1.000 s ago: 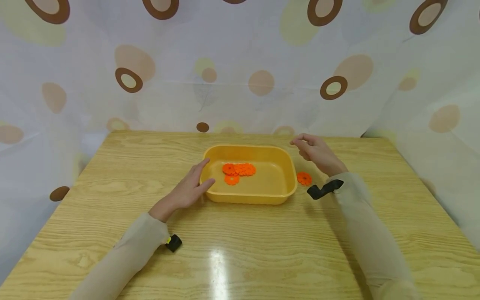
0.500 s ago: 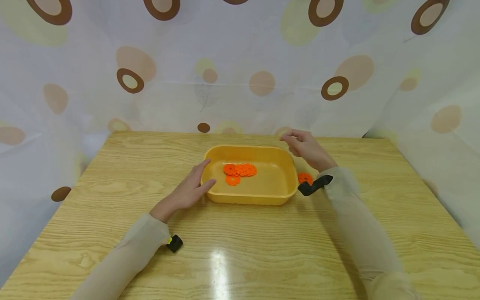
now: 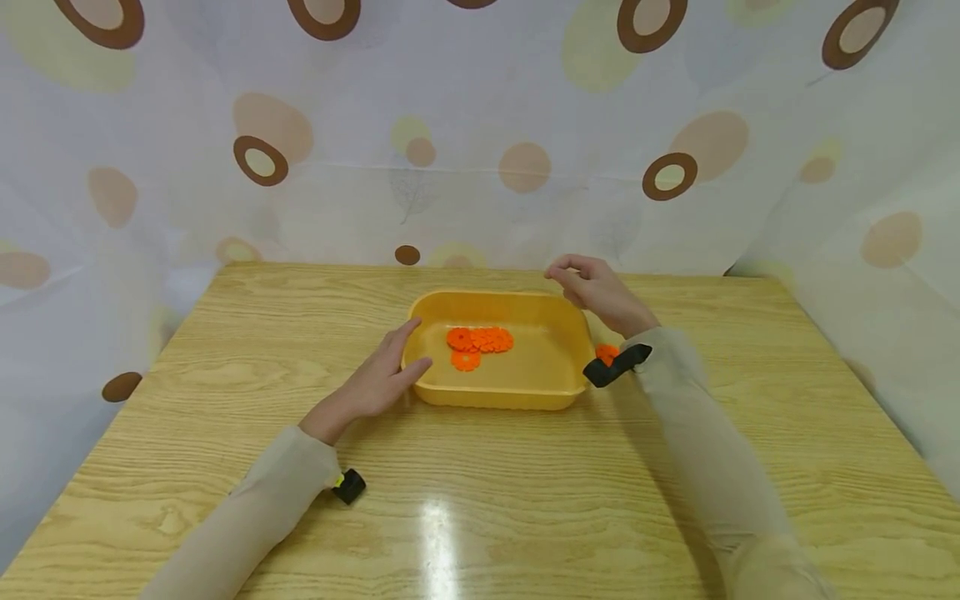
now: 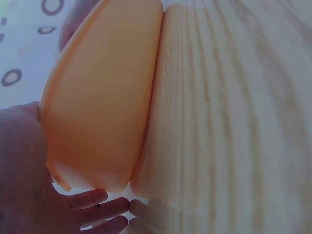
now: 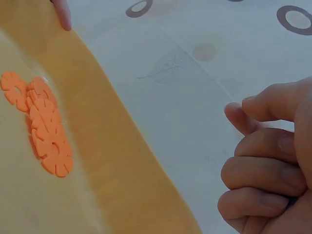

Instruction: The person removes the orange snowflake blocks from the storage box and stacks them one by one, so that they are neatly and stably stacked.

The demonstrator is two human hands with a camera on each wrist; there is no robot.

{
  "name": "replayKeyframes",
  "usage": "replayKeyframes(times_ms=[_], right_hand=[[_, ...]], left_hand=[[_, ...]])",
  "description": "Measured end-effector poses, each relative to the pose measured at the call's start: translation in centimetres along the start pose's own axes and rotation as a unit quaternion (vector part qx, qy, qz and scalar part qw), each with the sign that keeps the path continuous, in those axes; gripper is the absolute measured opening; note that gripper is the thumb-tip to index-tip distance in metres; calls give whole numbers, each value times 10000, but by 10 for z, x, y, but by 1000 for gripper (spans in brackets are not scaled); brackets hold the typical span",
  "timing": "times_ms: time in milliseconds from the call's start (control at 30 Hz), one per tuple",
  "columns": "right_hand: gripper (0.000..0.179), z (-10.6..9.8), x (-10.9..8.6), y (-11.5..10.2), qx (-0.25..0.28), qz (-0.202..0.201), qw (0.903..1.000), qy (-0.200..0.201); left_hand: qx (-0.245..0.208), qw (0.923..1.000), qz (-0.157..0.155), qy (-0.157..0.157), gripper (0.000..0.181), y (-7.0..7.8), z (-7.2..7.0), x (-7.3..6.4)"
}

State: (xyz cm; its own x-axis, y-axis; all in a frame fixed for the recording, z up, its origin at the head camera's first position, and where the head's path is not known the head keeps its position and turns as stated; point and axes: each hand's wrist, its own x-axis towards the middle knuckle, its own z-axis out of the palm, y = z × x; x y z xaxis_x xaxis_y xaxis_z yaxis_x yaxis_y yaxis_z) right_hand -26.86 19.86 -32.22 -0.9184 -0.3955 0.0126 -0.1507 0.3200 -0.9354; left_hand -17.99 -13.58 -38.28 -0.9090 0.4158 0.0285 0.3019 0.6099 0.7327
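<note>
A yellow plastic basin (image 3: 525,400) stands on the wooden table with several orange interlocking flower discs (image 3: 483,340) overlapping on its floor. At its left end my left hand (image 3: 371,375) rests with thumb and forefinger over the rim (image 4: 53,73). The other fingers lie extended along the outside of the end wall, as the left wrist view shows. My right hand (image 3: 600,292) hovers by the far right corner of the basin, fingers curled, thumb and forefinger tips together. I see nothing between them in the right wrist view. One more orange disc (image 3: 606,353) lies outside, partly hidden by the right wrist camera.
The wooden table (image 3: 480,475) extends around the basin on all sides. A white patterned cloth (image 3: 465,208) hangs behind the table's back edge and along both sides. A black camera (image 3: 617,365) sticks out from the right wrist, close to the basin's right rim.
My right hand has moved left, toward the basin's far right corner, its wrist camera now covering part of the loose disc. The left hand, basin and discs have stayed in place.
</note>
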Motion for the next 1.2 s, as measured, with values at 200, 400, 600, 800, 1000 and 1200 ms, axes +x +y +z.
replayKeyframes(times_ms=[200, 400, 600, 800, 1000, 1200], right_hand=[[26, 7, 9, -5, -66, -28, 10000, 16], [30, 13, 18, -3, -387, -118, 9992, 36], [27, 23, 25, 0, -619, -259, 9975, 223], [25, 31, 30, 5, -760, -80, 9970, 131], [28, 37, 30, 8, -952, -111, 9953, -98], [28, 37, 29, 10, -1028, -358, 9934, -350]], left_hand=[[-16, 10000, 41, -18, 69, -1, -2, 1], [-5, 10000, 47, -31, 70, -1, 1, 2], [43, 10000, 74, 14, 69, 0, 0, 2], [5, 10000, 68, 1, 69, 1, 0, 1], [11, 10000, 64, -13, 69, 1, 0, 1], [13, 10000, -27, -26, 68, 0, 1, 1]])
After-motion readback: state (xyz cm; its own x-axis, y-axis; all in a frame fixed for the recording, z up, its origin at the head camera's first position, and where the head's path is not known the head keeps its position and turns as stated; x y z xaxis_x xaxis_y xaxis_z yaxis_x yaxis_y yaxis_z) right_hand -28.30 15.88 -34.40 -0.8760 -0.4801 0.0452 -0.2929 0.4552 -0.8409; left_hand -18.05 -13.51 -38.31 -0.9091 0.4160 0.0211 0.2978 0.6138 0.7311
